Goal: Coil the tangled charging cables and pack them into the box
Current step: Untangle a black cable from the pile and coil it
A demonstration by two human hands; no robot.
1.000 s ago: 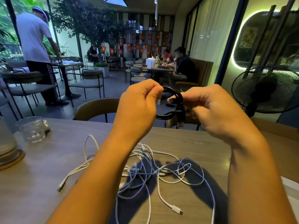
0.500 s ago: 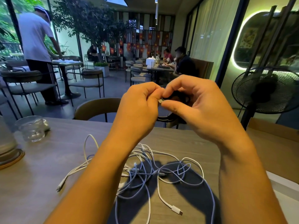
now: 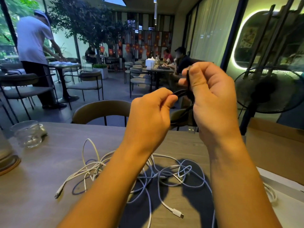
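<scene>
— Behind the wooden table (image 3: 49, 162) stretched a café room: rows of grey chairs, a tree indoors, one person in a white shirt (image 3: 32, 38) bent over a far table on the left, two people seated at a long table in the middle distance. What stood closest?

— One brown chair back (image 3: 100, 109) just beyond the table's far edge, and one black standing fan (image 3: 269, 89) on the right. Two glass pieces sat at the left edge: a small clear glass (image 3: 27, 134), and a taller vessel on a round coaster (image 3: 8, 163), only partly in view.

— And the cables?

— One black cable (image 3: 181, 93) was up in the air between both hands, looped into a small coil. The left hand (image 3: 151, 117) pinched one side of the loop between thumb and fingertips; the right hand (image 3: 213, 99) was clenched around the other side, with a strand running up along its thumb. The hands hid most of the coil, so its turns could not be counted.

— What lay below?

— A tangle of white cables (image 3: 164, 175) on the table, directly under the forearms, which covered its middle. Two plug ends showed clearly: one at the left (image 3: 57, 194), one nearer the front (image 3: 178, 213). How many cables made the tangle could not be told.

— The box?

— One cardboard box (image 3: 279, 145) at the right edge of the table, open, with a white cable (image 3: 271, 195) showing at its lower part.
</scene>
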